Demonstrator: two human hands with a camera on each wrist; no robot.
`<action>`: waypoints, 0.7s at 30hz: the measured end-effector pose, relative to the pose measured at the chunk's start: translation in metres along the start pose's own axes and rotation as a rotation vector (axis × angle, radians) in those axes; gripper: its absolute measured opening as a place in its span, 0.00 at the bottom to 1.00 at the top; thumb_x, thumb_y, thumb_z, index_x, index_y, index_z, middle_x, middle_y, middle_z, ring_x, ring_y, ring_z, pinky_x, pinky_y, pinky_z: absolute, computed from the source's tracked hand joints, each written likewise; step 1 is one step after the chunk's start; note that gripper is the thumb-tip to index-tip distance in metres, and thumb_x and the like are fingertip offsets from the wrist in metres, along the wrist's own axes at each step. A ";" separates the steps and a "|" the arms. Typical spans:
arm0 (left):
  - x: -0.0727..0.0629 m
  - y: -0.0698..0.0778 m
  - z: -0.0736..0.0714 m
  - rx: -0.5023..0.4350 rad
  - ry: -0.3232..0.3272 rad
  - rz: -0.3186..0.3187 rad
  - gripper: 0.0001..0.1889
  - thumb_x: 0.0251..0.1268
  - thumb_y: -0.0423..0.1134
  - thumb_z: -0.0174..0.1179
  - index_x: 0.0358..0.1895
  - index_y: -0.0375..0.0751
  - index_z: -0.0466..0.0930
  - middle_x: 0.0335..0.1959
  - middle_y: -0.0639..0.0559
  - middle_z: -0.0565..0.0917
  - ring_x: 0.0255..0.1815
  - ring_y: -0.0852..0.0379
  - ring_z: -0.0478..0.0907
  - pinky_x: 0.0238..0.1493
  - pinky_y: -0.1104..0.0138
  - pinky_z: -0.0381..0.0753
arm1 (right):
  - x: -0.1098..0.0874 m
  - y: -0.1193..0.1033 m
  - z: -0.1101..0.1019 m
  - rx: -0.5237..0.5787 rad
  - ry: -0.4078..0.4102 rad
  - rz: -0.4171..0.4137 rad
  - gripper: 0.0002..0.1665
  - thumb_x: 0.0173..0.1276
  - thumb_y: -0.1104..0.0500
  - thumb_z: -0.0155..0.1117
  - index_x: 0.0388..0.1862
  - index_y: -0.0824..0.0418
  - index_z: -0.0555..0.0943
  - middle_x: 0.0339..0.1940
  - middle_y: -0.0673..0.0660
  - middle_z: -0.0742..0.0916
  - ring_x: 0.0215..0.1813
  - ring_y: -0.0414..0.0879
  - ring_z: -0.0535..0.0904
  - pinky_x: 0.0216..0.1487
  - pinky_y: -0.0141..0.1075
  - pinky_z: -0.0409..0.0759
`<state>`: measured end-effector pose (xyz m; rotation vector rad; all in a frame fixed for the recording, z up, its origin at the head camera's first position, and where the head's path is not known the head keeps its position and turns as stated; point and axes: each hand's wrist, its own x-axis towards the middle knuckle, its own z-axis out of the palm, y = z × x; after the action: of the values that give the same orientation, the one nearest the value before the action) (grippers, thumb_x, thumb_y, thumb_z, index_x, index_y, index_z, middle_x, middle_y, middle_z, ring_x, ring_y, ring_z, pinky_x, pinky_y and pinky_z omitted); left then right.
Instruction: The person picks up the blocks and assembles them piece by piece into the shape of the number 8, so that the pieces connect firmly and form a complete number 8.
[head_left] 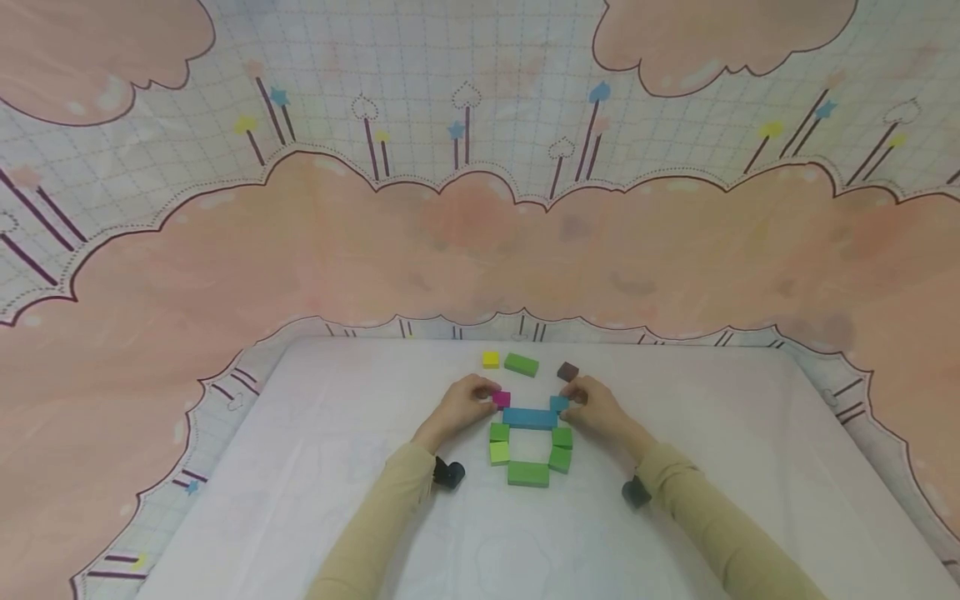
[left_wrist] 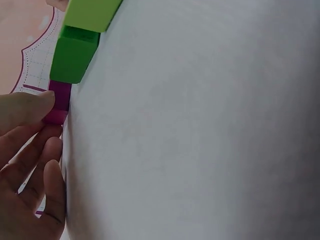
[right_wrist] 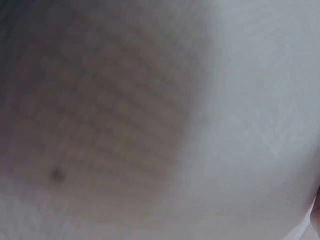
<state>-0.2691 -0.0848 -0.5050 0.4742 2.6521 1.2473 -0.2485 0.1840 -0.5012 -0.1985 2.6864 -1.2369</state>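
Observation:
With thumb and fingers, my left hand [head_left: 463, 405] pinches a magenta block [head_left: 502, 399] at the upper left of a ring of toy blocks. In the left wrist view, the thumb presses that magenta block [left_wrist: 61, 95], which stands close to a green block [left_wrist: 75, 55]. Across the ring, my right hand [head_left: 600, 410] pinches a small blue block [head_left: 558, 403]. Between the two lies a long blue block [head_left: 529, 418]. The right wrist view is mostly blur and white surface; its block is hidden there.
Green side blocks [head_left: 562, 437] and a long green block [head_left: 528, 474] form the ring's lower part. Beyond the hands lie a yellow block [head_left: 491, 360], a green block [head_left: 521, 364] and a brown block [head_left: 567, 372]. A white table [head_left: 300, 467] lies beneath; a patterned curtain hangs behind.

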 end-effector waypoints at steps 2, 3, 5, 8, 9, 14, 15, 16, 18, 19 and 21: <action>0.000 -0.001 0.000 -0.002 0.005 0.007 0.16 0.59 0.34 0.63 0.51 0.42 0.81 0.50 0.46 0.81 0.53 0.49 0.77 0.58 0.55 0.76 | 0.000 0.000 0.000 -0.003 0.002 -0.005 0.20 0.57 0.63 0.68 0.49 0.63 0.78 0.52 0.62 0.80 0.57 0.57 0.75 0.61 0.52 0.74; 0.000 -0.001 0.000 -0.005 0.006 0.007 0.15 0.59 0.33 0.63 0.51 0.42 0.82 0.50 0.46 0.81 0.53 0.49 0.77 0.59 0.55 0.76 | 0.000 0.000 0.000 -0.004 0.002 -0.007 0.20 0.57 0.63 0.68 0.49 0.63 0.78 0.52 0.62 0.80 0.56 0.57 0.75 0.60 0.52 0.74; 0.000 -0.002 0.000 -0.011 0.007 0.012 0.15 0.58 0.33 0.63 0.50 0.42 0.82 0.49 0.47 0.81 0.54 0.49 0.77 0.59 0.55 0.76 | -0.001 -0.001 0.000 0.004 0.001 -0.006 0.20 0.56 0.63 0.68 0.49 0.62 0.78 0.51 0.62 0.80 0.56 0.57 0.75 0.60 0.52 0.74; 0.001 -0.002 0.001 -0.018 0.003 0.023 0.15 0.58 0.33 0.63 0.50 0.42 0.82 0.49 0.47 0.81 0.54 0.48 0.77 0.59 0.55 0.76 | -0.001 0.000 -0.001 0.008 -0.006 0.000 0.21 0.56 0.62 0.68 0.50 0.62 0.78 0.53 0.61 0.80 0.58 0.57 0.75 0.61 0.52 0.74; 0.001 -0.002 0.001 -0.018 0.002 0.030 0.15 0.58 0.33 0.63 0.50 0.41 0.82 0.48 0.46 0.81 0.54 0.48 0.77 0.59 0.55 0.75 | -0.001 0.000 -0.001 0.010 -0.011 0.004 0.22 0.56 0.62 0.68 0.50 0.62 0.78 0.53 0.61 0.80 0.58 0.58 0.75 0.61 0.52 0.74; 0.002 -0.002 0.001 -0.015 -0.002 0.046 0.15 0.58 0.33 0.63 0.49 0.41 0.83 0.48 0.46 0.82 0.54 0.48 0.77 0.60 0.55 0.75 | -0.001 0.000 -0.005 0.018 -0.047 0.037 0.27 0.56 0.60 0.69 0.56 0.60 0.76 0.57 0.61 0.79 0.61 0.57 0.74 0.63 0.52 0.73; 0.003 -0.002 0.001 -0.014 -0.003 0.040 0.15 0.58 0.34 0.64 0.49 0.41 0.83 0.48 0.46 0.82 0.54 0.48 0.77 0.61 0.55 0.74 | -0.001 0.000 -0.006 0.019 -0.056 0.041 0.28 0.56 0.60 0.69 0.57 0.60 0.76 0.57 0.61 0.79 0.61 0.57 0.74 0.63 0.52 0.73; 0.003 -0.002 0.001 -0.012 -0.003 0.038 0.15 0.58 0.34 0.63 0.49 0.41 0.83 0.48 0.46 0.82 0.54 0.48 0.77 0.61 0.54 0.74 | -0.001 0.000 -0.007 0.019 -0.064 0.044 0.29 0.56 0.60 0.69 0.58 0.60 0.76 0.57 0.60 0.80 0.60 0.56 0.74 0.63 0.51 0.73; 0.003 -0.003 0.001 -0.011 -0.003 0.026 0.15 0.58 0.34 0.63 0.49 0.41 0.83 0.48 0.47 0.81 0.55 0.48 0.77 0.61 0.54 0.74 | -0.001 0.000 -0.010 0.029 -0.079 0.047 0.29 0.57 0.60 0.69 0.59 0.59 0.75 0.56 0.59 0.81 0.59 0.54 0.75 0.62 0.50 0.74; 0.003 -0.003 0.001 -0.009 -0.003 0.021 0.15 0.58 0.34 0.63 0.49 0.42 0.83 0.48 0.47 0.81 0.55 0.48 0.77 0.61 0.54 0.74 | -0.002 0.001 -0.012 0.031 -0.087 0.036 0.29 0.58 0.60 0.68 0.59 0.60 0.75 0.56 0.59 0.81 0.58 0.54 0.76 0.61 0.49 0.75; 0.002 -0.003 0.001 -0.009 -0.001 0.010 0.14 0.58 0.34 0.63 0.49 0.42 0.83 0.48 0.47 0.81 0.55 0.48 0.77 0.61 0.54 0.74 | -0.002 0.001 -0.015 0.041 -0.094 0.019 0.27 0.59 0.61 0.67 0.59 0.60 0.75 0.54 0.59 0.82 0.57 0.53 0.77 0.60 0.48 0.76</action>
<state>-0.2712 -0.0855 -0.5078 0.4880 2.6449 1.2612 -0.2495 0.1962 -0.4917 -0.2188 2.5755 -1.2434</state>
